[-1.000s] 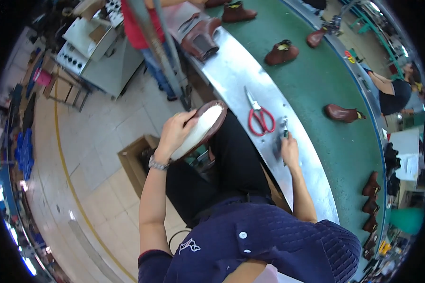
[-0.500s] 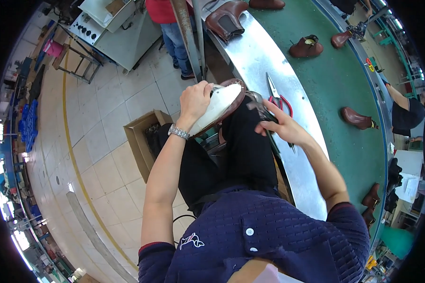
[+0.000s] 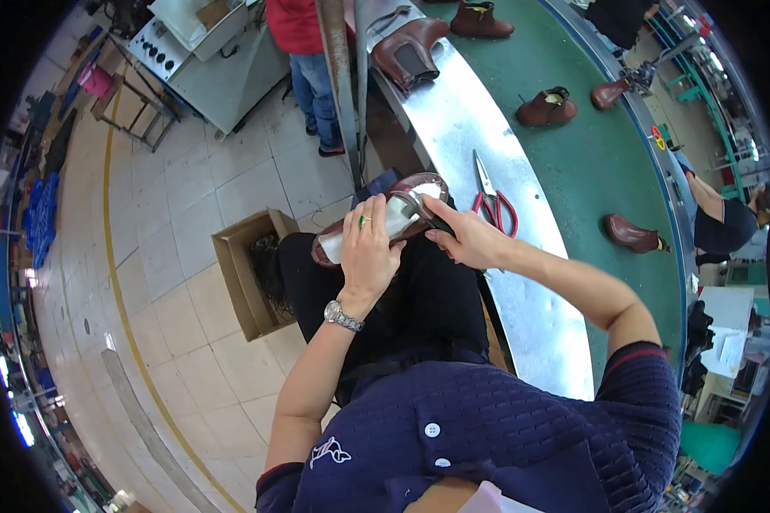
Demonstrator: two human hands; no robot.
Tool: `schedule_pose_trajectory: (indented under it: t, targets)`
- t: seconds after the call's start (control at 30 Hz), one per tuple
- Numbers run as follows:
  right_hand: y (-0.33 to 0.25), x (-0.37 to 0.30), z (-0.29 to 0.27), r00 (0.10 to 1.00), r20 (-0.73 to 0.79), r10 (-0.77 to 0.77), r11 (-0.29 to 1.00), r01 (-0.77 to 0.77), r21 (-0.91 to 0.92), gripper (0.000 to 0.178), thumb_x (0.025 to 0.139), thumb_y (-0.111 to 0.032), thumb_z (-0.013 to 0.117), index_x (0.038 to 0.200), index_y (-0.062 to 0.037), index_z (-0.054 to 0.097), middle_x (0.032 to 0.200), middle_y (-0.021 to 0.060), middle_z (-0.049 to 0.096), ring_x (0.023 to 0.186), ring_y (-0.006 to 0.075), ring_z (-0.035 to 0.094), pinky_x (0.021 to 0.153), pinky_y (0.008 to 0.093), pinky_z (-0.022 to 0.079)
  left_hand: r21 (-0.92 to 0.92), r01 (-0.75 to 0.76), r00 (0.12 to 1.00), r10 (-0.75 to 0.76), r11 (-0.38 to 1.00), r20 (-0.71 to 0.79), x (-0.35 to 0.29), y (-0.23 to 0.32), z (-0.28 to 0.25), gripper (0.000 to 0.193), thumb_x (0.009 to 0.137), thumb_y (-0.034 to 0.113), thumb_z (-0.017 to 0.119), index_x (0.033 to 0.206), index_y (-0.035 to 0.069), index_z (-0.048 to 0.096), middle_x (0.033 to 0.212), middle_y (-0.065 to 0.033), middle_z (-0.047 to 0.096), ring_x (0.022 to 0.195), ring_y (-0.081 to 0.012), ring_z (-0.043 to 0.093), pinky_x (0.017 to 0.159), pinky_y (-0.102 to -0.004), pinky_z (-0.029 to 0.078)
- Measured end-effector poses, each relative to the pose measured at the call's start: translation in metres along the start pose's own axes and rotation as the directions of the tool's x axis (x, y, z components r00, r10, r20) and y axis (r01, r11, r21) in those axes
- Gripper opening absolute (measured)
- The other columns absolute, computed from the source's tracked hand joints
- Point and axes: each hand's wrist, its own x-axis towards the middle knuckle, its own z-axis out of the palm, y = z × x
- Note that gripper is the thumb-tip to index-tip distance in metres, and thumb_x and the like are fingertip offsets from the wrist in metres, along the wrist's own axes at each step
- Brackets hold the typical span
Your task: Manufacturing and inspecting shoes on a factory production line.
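Note:
A brown boot lies sole up across my lap, its pale underside (image 3: 399, 220) showing and its toe pointing away to the right. My left hand (image 3: 370, 248) is closed over the middle of the boot, fingers across the sole. In my right hand (image 3: 470, 237) is a pair of metal pincers (image 3: 413, 202) with dark handles. Their head rests on the sole near the toe; the jaws are too blurred to tell whether they grip anything. Just right of that hand, long-nose pliers (image 3: 487, 186) with red handles lie on the metal ledge (image 3: 535, 291).
A brown ankle boot (image 3: 396, 60) lies at the ledge's far end. Several brown boots, one of them (image 3: 547, 108) upright, sit on the green belt (image 3: 590, 197). A cardboard box (image 3: 235, 278) with dark contents stands left of my legs. Past a rusty post (image 3: 338, 81) stands a person (image 3: 293, 26) in red.
The pincers have come in from the right onto the sole near the toe. My left hand has slid from the boot's left edge to over its sole, and the boot has turned.

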Motion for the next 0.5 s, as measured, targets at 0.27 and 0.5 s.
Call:
schedule_pose_trajectory:
  t: [0.27, 0.5]
  targets:
    - [0.01, -0.006, -0.006, 0.965, -0.109, -0.238, 0.903, 0.178, -0.391, 0.06, 0.094, -0.016, 0.058, 0.146, -0.0085, 0.029, 0.061, 0.0196, 0.06, 0.055, 0.0382, 0.06, 0.053, 0.0445, 0.046, 0.118, -0.171, 0.982, 0.179, 0.978, -0.063, -0.007, -0.011, 0.002, 0.075, 0.068, 0.018, 0.079, 0.132, -0.008, 0.049, 0.128, -0.0222, 0.056, 0.121, -0.0351, 0.052, 0.106, -0.0424, 0.039]
    - [-0.054, 0.006, -0.04, 0.95, -0.139, -0.281, 0.884, 0.199, -0.424, 0.061, 0.092, -0.021, 0.06, 0.145, -0.0086, 0.033, 0.068, 0.0224, 0.063, 0.062, 0.0404, 0.062, 0.06, 0.0453, 0.049, 0.277, -0.237, 0.963, 0.263, 0.931, -0.061, -0.011, -0.017, 0.007, 0.067, 0.075, 0.024, 0.073, 0.129, -0.01, 0.051, 0.129, -0.025, 0.053, 0.121, -0.0368, 0.05, 0.105, -0.043, 0.039]
